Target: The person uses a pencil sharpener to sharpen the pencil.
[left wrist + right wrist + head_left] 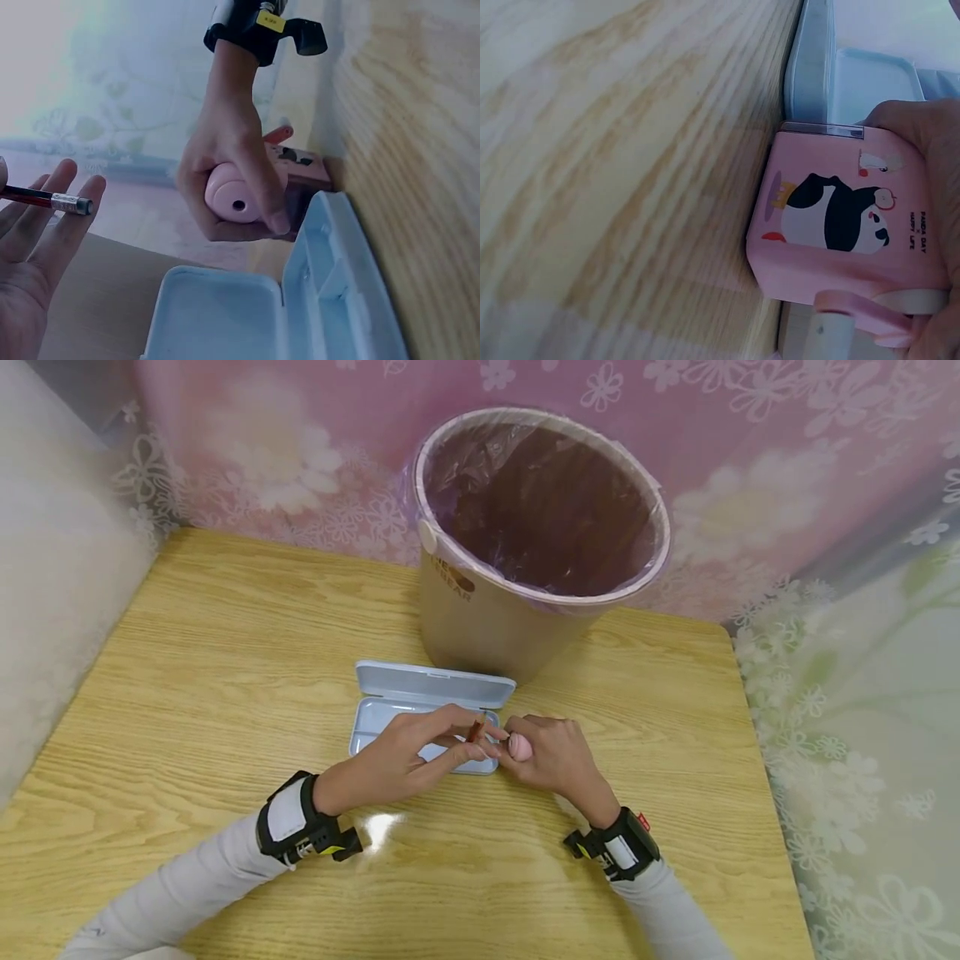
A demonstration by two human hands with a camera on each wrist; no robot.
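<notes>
My left hand (408,750) pinches a short dark-red pencil (37,197) between thumb and fingers, its silver ferrule and grey end pointing toward the sharpener in the left wrist view. With my right hand (555,753) I grip a pink crank pencil sharpener (832,217), printed with a panda. Its round front (232,199) has a dark hole and faces my left hand, with a gap between pencil and hole. A crank handle (832,330) sticks out at the far end. Beneath the left hand, a light blue pencil case (375,708) lies with its lid up.
Close behind the pencil case stands a tall beige bin (495,631) lined with a clear plastic bag. Everything rests on a wood-grain table (247,643). Flowered pink and white curtains (300,452) surround its back and sides.
</notes>
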